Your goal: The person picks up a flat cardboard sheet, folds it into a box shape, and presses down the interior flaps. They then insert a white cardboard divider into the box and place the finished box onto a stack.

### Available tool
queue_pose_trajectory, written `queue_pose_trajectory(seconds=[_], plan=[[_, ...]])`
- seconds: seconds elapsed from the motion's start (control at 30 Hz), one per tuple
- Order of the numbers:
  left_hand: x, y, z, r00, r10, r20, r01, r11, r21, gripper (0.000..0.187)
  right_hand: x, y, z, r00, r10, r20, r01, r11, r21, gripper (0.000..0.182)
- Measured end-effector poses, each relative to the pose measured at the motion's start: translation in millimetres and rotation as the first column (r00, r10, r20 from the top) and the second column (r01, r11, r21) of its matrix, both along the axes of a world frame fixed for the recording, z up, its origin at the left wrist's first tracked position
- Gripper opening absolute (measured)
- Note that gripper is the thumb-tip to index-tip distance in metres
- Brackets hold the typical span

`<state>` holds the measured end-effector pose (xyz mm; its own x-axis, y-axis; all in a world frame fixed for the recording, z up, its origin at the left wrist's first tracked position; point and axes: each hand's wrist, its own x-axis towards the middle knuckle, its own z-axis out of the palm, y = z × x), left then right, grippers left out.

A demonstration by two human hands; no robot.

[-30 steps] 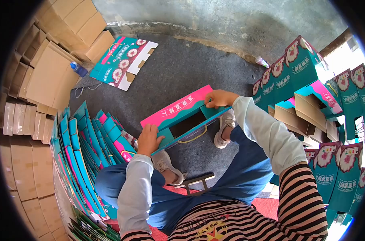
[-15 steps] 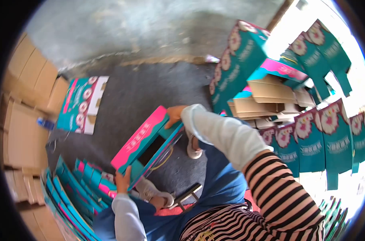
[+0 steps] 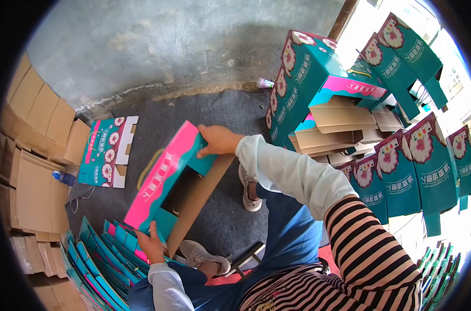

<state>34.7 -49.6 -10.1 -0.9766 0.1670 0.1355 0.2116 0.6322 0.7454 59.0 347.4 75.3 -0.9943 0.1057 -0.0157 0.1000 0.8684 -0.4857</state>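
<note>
A pink-and-teal cardboard gift box [image 3: 160, 179] is held tilted in front of my legs, its near end open onto a dark inside. Small teal side flaps and a long brown flap [image 3: 201, 199] stand out around the opening. My right hand [image 3: 221, 141] grips the upper corner, thumb on the teal flap. At the lower corner, my left hand [image 3: 151, 244] has its fingers closed on the box edge. A yellow cord handle [image 3: 148, 168] loops out from the box's left side.
Flat teal cartons [image 3: 98, 259] lean at lower left. One flattened carton [image 3: 107, 151] and a blue-capped bottle [image 3: 63, 178] lie near brown boxes [image 3: 38, 181]. Assembled teal boxes [image 3: 318, 67] are stacked at right, beside more cartons [image 3: 398, 179]. A concrete wall [image 3: 183, 46] stands ahead.
The box has turned in my hands and its opening is wider. Its long flap now shows a brown inner face, and the cord handle appears on the left side.
</note>
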Motion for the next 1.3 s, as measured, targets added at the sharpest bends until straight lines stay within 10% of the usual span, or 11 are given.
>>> queue_pose_trajectory(seconds=[0.3, 0.5, 0.63, 0.8, 1.03, 1.3], plan=[[19, 85, 132, 0.91, 0.093, -0.404, 0.122, 0.871, 0.476, 0.035, 115, 8, 191, 0.615, -0.024, -0.788, 0.201, 0.971, 0.127, 0.073], [97, 195, 206, 0.805, -0.132, -0.578, 0.468, 0.74, 0.483, 0.035, 321, 9, 297, 0.529, -0.215, -0.821, 0.676, 0.692, 0.254, 0.062], [182, 261, 256, 0.564, -0.372, -0.737, 0.812, 0.409, 0.416, 0.045, 495, -5, 344, 0.371, -0.408, -0.834, 0.906, 0.356, 0.229, 0.051], [292, 320, 323, 0.422, -0.359, -0.833, 0.907, 0.185, 0.379, 0.082, 653, -17, 378, 0.287, -0.526, -0.801, 0.872, 0.49, -0.01, 0.048], [398, 337, 358, 0.225, -0.519, -0.825, 0.972, 0.062, 0.226, 0.08, 777, 27, 360, 0.079, -0.683, -0.727, 0.924, 0.323, -0.203, 0.056], [464, 363, 362, 0.054, -0.549, -0.834, 0.961, -0.199, 0.193, 0.069, 863, 154, 330, 0.17, -0.822, -0.543, 0.841, 0.408, -0.355, 0.048]])
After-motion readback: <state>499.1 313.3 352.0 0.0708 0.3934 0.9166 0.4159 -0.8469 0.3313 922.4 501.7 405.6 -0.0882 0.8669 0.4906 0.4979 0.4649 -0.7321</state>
